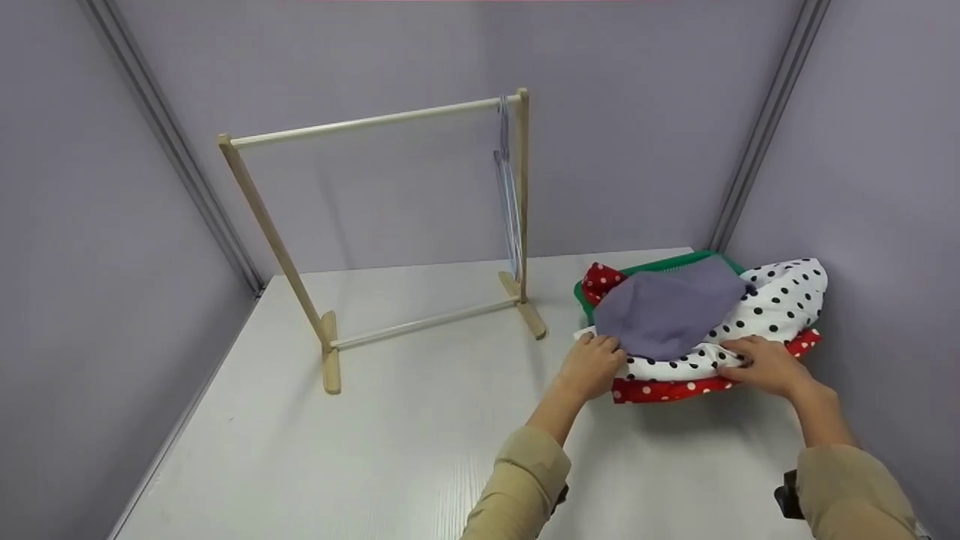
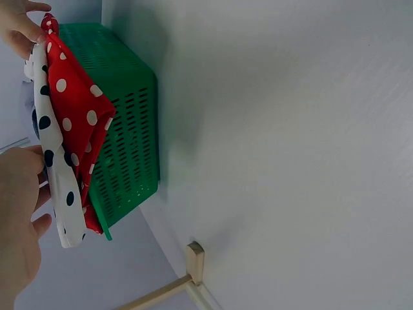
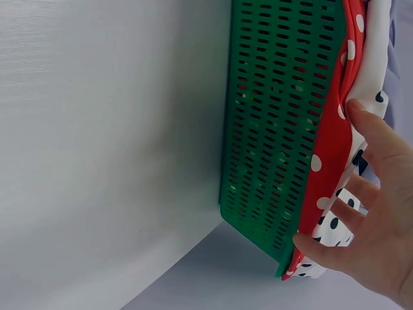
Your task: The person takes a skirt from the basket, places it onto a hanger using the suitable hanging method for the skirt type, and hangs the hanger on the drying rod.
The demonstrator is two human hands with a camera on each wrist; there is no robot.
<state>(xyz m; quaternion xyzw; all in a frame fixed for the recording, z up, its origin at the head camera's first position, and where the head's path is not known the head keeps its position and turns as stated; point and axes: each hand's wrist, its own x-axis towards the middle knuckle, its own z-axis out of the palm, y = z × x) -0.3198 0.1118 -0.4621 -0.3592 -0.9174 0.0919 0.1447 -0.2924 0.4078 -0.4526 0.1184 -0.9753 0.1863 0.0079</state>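
Note:
A white cloth with black dots [image 1: 776, 300] lies on the pile in a green basket [image 2: 132, 148]. My left hand [image 1: 594, 365] pinches the near left edge of this cloth, fingers bent over it. Farther right, my right hand [image 1: 766, 365] holds a fold of the same cloth between thumb and fingers; the right wrist view shows its fingers [image 3: 352, 216] spread along the rim side. Beneath the white cloth, a red cloth with white dots [image 3: 329, 158] hangs over the basket's front. A purple-grey cloth [image 1: 667, 307] lies on top, between the hands.
Left of the basket stands a wooden rack with a white top bar [image 1: 367, 121]. Several thin hangers [image 1: 510, 202] hang at its right end. Grey panels [image 1: 885, 187] wall in the white table [image 1: 390, 442] at the back and both sides.

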